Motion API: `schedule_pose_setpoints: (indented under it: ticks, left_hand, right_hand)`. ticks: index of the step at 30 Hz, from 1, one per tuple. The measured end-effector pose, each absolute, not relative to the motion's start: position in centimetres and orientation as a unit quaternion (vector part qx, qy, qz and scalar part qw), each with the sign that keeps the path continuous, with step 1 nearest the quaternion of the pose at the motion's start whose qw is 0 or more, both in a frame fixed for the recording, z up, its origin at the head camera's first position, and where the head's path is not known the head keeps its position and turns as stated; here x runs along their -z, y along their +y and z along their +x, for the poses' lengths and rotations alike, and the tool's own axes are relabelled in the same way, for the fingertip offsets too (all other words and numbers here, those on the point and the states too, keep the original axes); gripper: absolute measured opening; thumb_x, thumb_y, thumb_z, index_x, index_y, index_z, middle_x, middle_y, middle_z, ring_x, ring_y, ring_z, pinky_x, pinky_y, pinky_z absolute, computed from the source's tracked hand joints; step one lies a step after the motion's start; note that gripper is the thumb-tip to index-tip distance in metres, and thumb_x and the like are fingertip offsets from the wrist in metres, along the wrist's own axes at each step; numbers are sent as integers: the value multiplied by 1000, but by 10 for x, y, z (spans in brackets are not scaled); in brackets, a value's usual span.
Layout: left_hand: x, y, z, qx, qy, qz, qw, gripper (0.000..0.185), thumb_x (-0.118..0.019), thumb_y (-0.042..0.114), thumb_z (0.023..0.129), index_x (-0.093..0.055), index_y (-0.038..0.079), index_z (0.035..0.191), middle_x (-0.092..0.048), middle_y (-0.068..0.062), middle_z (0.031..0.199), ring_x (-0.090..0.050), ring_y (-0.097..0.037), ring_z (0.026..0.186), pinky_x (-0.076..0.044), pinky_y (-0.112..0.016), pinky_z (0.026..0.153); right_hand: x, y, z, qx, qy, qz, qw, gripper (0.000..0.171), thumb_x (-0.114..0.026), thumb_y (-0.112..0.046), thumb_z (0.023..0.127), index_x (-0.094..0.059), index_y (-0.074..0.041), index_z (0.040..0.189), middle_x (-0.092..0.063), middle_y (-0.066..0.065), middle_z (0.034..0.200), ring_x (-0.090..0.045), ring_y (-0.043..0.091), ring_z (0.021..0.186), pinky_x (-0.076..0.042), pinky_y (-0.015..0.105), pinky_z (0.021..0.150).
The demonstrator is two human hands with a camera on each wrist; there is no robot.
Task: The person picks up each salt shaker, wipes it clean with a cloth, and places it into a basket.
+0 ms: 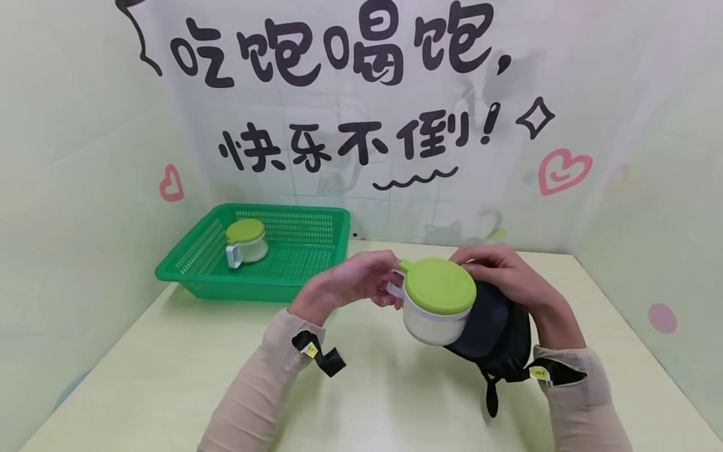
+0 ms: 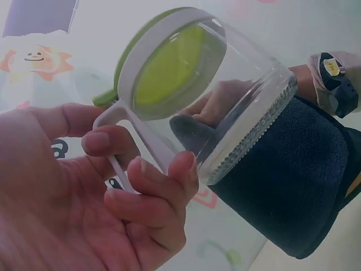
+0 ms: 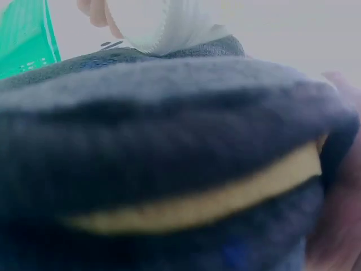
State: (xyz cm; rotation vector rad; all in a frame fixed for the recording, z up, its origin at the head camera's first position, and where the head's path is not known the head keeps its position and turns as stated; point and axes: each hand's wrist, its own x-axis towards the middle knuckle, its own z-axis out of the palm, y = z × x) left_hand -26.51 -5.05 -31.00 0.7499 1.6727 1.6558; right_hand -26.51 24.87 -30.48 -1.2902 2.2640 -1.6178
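A clear glass jar [image 1: 433, 320] [image 2: 237, 107] with a green lid [image 1: 439, 285] and a white handle [image 2: 135, 141] is held above the table, tilted toward me. My left hand [image 1: 361, 279] [image 2: 101, 203] grips the handle, fingers curled round it. My right hand [image 1: 499, 270] holds a dark blue cloth [image 1: 491, 329] [image 2: 293, 186] [image 3: 169, 158] against the jar's bottom and side. The cloth fills the right wrist view, with the jar's base [image 3: 163, 25] at the top.
A green plastic basket [image 1: 294, 276] [image 3: 22, 39] stands at the back left of the pale table [image 1: 169, 376], holding a second green-lidded jar [image 1: 246, 242]. Printed walls close in the table on three sides.
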Motion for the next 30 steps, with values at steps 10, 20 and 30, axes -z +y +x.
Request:
schedule_pose_setpoints:
  ticks: [10, 20, 30]
  left_hand:
    - [317, -41, -263, -612, 620, 338, 357, 36, -34, 29, 100, -64, 10, 97, -69, -3, 80, -52, -16, 66, -39, -25, 61]
    - [311, -45, -265, -621, 631, 311, 346, 36, -34, 30, 99, -65, 12, 94, -69, -2, 78, -53, -16, 67, -40, -25, 61]
    - [309, -52, -270, -652, 623, 282, 328, 32, -34, 28, 100, -62, 14, 96, -67, -4, 82, -55, -17, 69, -43, -26, 62]
  right_hand:
    - [306, 231, -266, 535, 706, -455, 86, 28, -50, 3, 102, -74, -4, 112, -73, 9, 110, -68, 22, 104, -56, 30, 93]
    - [306, 227, -267, 545, 712, -435, 90, 25, -51, 0, 103, -74, -4, 112, -73, 4, 111, -68, 20, 104, -56, 30, 94]
    - [299, 257, -265, 534, 741, -401, 65, 24, -52, 2, 103, -73, -2, 114, -74, 1, 111, -68, 15, 102, -55, 23, 92]
